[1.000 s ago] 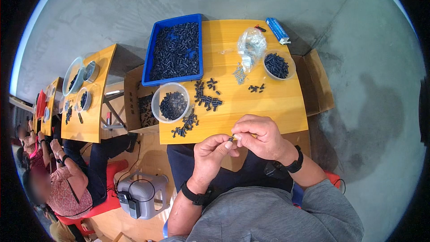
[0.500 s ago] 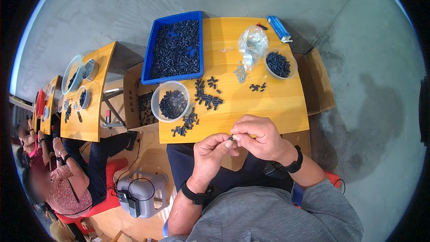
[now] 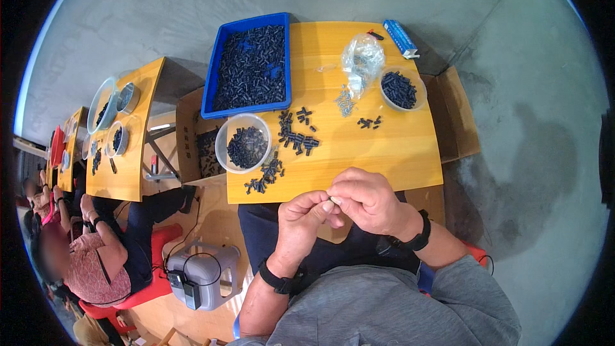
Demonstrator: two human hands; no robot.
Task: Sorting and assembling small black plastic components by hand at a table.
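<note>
My left hand [image 3: 302, 219] and my right hand [image 3: 366, 198] meet just off the near edge of the yellow table [image 3: 371, 160]. Both pinch a tiny dark part [image 3: 331, 200] between their fingertips, and most of it is covered. Beyond them lie loose small black parts [image 3: 296, 138] and, farther left, a pile of thinner black pieces [image 3: 266, 175]. A clear round tub [image 3: 221, 147] of black pieces stands beside these. To the right, a few black pieces [image 3: 369, 123] lie close to a scatter of small silver screws [image 3: 346, 101].
A blue tray [image 3: 287, 64] full of black parts sits at the back left. At the right are a clear tub [image 3: 419, 99] of black cylinders, a plastic bag [image 3: 362, 57], a blue box [image 3: 400, 39] and an open carton [image 3: 458, 115]. Another person [image 3: 96, 263] works at the left table.
My fingertips have closed a little more over the small part, hiding more of it. Both hands stay at almost the same place.
</note>
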